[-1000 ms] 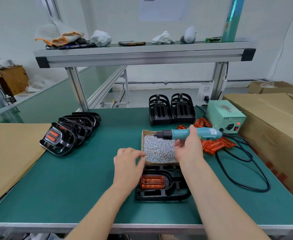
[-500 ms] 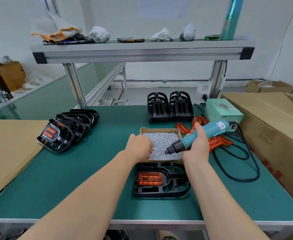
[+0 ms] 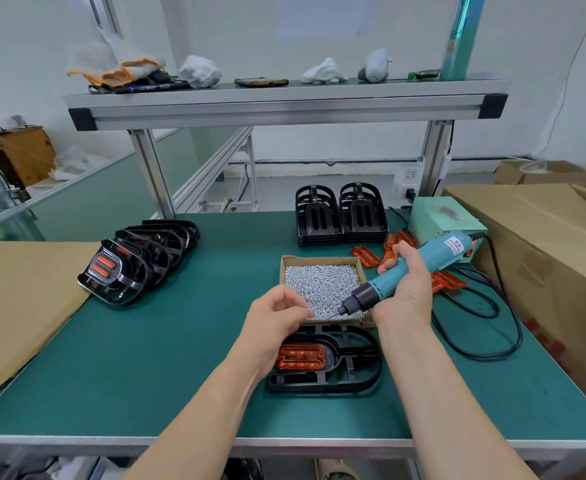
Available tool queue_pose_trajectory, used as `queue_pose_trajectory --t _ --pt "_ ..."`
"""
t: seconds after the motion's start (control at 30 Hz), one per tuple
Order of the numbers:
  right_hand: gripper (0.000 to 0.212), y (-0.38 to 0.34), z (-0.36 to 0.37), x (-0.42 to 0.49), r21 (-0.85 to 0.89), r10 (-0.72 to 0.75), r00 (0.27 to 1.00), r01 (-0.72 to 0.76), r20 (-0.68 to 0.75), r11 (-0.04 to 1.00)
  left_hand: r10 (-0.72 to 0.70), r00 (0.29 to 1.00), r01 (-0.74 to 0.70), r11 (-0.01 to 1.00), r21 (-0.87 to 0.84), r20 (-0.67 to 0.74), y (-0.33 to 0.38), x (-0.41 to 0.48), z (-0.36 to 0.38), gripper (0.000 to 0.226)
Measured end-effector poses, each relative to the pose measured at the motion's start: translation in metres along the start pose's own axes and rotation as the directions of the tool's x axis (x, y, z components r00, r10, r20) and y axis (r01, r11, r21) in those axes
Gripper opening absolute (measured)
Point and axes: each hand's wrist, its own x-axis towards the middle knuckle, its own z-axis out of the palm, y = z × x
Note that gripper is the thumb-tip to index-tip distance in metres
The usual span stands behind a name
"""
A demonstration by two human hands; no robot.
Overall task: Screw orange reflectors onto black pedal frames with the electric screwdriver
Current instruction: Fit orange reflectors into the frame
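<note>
Fingers [image 3: 401,251] of right hand [image 3: 405,296] wrap driver [image 3: 435,253] barrel; left hand [image 3: 274,320] fingers curl, pinched beside its tip, screw unresolvable. Frame [image 3: 353,370], 6 o'clock of screw box [image 3: 319,259]: likely stiff, light; hold rim. Reflector [image 3: 300,356], frame's 9 o'clock: likely brittle; press flat. Screws [image 3: 319,285]: tiny, slippery.

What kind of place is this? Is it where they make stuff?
Most likely a small factory assembly bench. You can see stacks of black pedal frames, a box of screws, and an electric screwdriver in the person's right hand.
</note>
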Motion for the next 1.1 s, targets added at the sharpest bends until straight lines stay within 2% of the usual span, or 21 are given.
queue_pose_trajectory --t 0.1,0.2,0.3,0.43,0.5,0.6,0.73,0.93,1.1 --pt "0.018 0.000 0.003 -0.009 0.036 -0.005 1.000 0.004 0.003 0.999 -0.041 0.998 0.051 0.975 -0.215 0.052 -0.007 -0.017 0.001 0.026" --pt "0.018 0.001 0.005 -0.018 0.051 -0.008 1.000 0.008 0.013 0.999 -0.066 0.997 0.078 0.946 -0.315 0.050 -0.007 -0.025 0.004 0.027" --pt "0.027 0.003 0.006 -0.026 0.042 -0.038 0.999 0.037 0.018 0.998 -0.098 0.994 0.109 0.922 -0.372 0.048 -0.004 -0.030 0.007 0.026" --pt "0.034 0.003 0.010 -0.032 0.052 -0.053 0.998 0.052 0.016 0.997 -0.181 0.983 0.164 0.905 -0.393 -0.006 -0.004 -0.033 0.010 0.027" --pt "0.036 0.003 0.012 -0.033 0.045 -0.058 0.998 0.057 0.016 0.997 -0.247 0.968 0.210 0.896 -0.392 -0.047 -0.005 -0.033 0.012 0.020" --pt "0.028 0.005 0.012 -0.035 0.001 -0.087 0.996 0.087 0.016 0.996 -0.297 0.953 0.256 0.896 -0.362 -0.063 -0.009 -0.033 0.011 0.009" --pt "0.023 0.006 0.012 -0.035 -0.054 -0.137 0.991 0.137 0.011 0.989 -0.303 0.952 0.267 0.897 -0.353 -0.049 -0.010 -0.034 0.011 0.013" --pt "0.022 0.006 0.012 -0.037 -0.113 -0.180 0.983 0.182 0.026 0.977 -0.313 0.944 0.329 0.871 -0.365 0.104 -0.004 -0.037 0.008 0.019" --pt "0.023 0.005 0.011 -0.038 -0.123 -0.185 0.982 0.189 0.045 0.974 -0.261 0.963 0.266 0.885 -0.381 0.065 -0.004 -0.039 0.012 0.012"
